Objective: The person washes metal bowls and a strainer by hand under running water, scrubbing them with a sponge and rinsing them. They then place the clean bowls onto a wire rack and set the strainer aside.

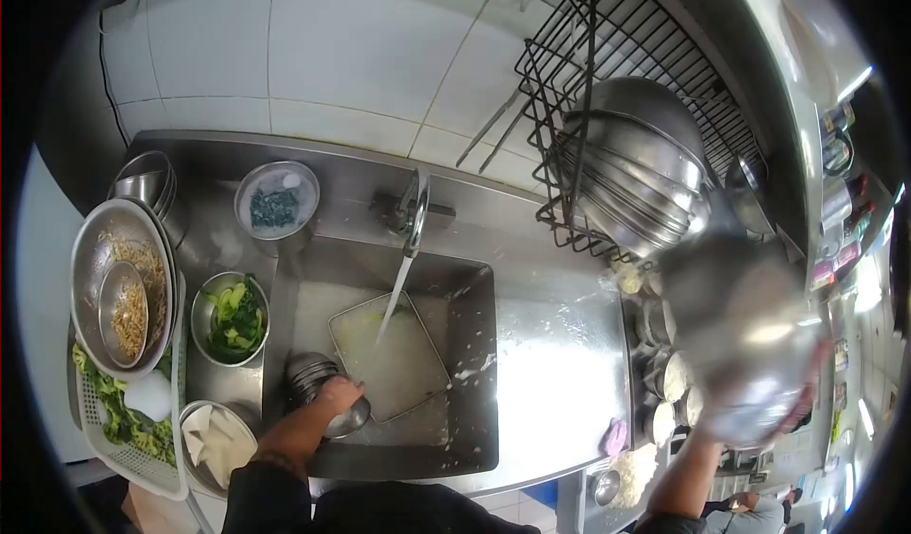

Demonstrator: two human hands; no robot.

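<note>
My left hand (340, 396) is down in the metal sink (474, 344), fingers closed at the rim of a stack of metal bowls (308, 373). Raised at the right, my right hand (805, 392) grips shiny metal bowls (735, 297), smeared by motion and partly hiding the hand. These bowls are close below a wire rack (546, 154) that carries a nested stack of metal bowls (641, 168). Water runs from the faucet (418, 211) onto a square wire-framed strainer (436, 363) in the sink.
Left of the sink stand a bowl of leafy greens (232, 318), a bowl of white slices (218, 444), a bowl with blue stuff (275, 202) and a white basket of broccoli (104, 434). Several containers (664, 420) line the right side. A person (759, 510) is in the background.
</note>
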